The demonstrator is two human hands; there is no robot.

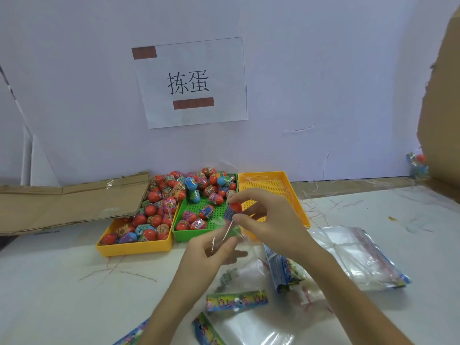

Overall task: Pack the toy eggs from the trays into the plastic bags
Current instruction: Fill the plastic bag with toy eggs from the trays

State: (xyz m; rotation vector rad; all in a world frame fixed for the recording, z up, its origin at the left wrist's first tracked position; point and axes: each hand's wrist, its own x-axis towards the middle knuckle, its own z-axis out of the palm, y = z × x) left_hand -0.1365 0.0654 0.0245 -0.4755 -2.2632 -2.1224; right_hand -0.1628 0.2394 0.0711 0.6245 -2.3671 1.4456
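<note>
Right hand (268, 220) pinching one toy egg (233, 209) between thumb and fingertips, held above the near end of the green tray (189, 234). Left hand (211, 247) just below, fingers curled on the mouth of a clear plastic bag (246, 260), film hanging toward the table. Bag opening hard to read through glare; width of gap unclear. Risk, judged: slack mouth folding shut under the egg, egg glancing off the film and rolling across the table. Second risk: wrapper catching on the bag lip. Remaining eggs heaped at far end of green tray and in the left yellow tray (134, 247); right yellow tray (296, 195) without eggs. Open table to the near left. Near right crowded by a stack of bags (358, 257) and loose header cards (236, 300). Cardboard (62, 205) along the far left edge, wall close behind trays; little room to retreat far.
</note>
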